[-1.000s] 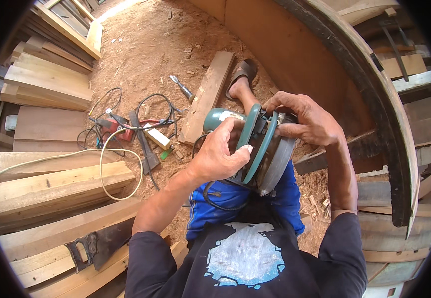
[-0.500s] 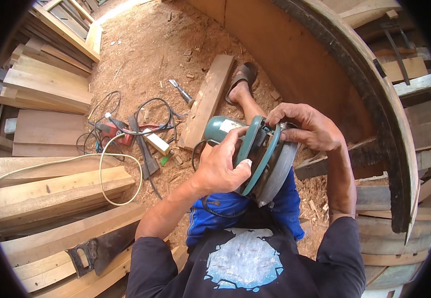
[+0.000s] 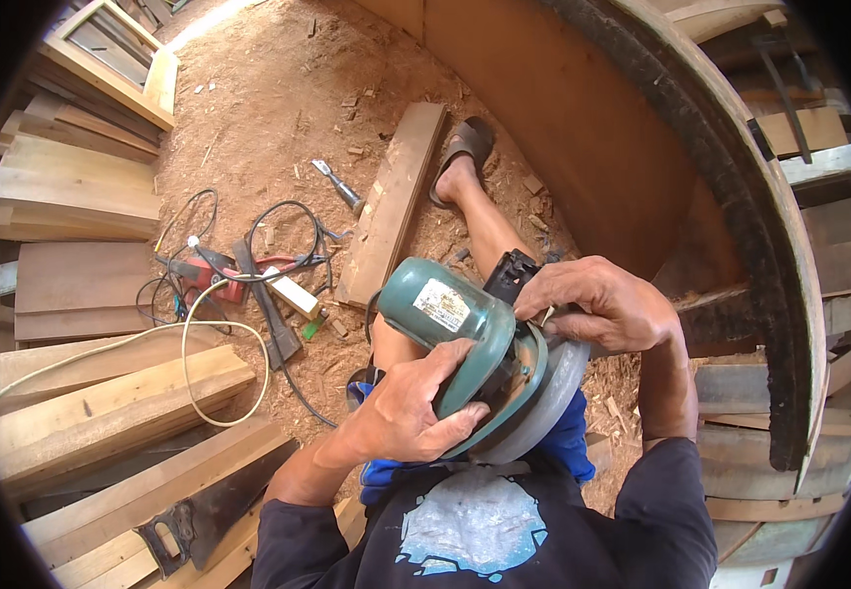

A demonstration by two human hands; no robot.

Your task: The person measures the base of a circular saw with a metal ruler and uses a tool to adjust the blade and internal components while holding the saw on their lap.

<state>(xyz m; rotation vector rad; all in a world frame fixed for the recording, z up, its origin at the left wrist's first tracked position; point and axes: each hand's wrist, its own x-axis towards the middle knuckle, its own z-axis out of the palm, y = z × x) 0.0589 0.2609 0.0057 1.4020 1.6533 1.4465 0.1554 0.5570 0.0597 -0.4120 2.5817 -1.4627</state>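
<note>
A green bench grinder (image 3: 445,304) is held tilted over the person's blue trousers (image 3: 376,473), close to the black T-shirt (image 3: 367,550), its motor housing toward the left and its grey grinding wheel (image 3: 553,402) toward the right. The left hand (image 3: 416,402) is wrapped on the green guard (image 3: 489,368) beside the motor, fingers bent and gripping it, thumb lying along its near side. The right hand (image 3: 607,309) has its fingers curled at the guard's upper right edge, next to a black bracket (image 3: 511,277) (whether they pinch a small part there, I cannot tell).

Beyond them, a sandal-clad foot (image 3: 460,182) rests on the sawdust-strewn floor (image 3: 268,108), beside a long wooden plank (image 3: 396,201). A chisel (image 3: 337,187) lies left of that plank. Further left, a red power tool (image 3: 212,273) sits among tangled cables. A handsaw (image 3: 219,506) lies on stacked timber (image 3: 121,402) at lower left, and a large curved wooden panel (image 3: 583,128) with a blackened edge stands at right.
</note>
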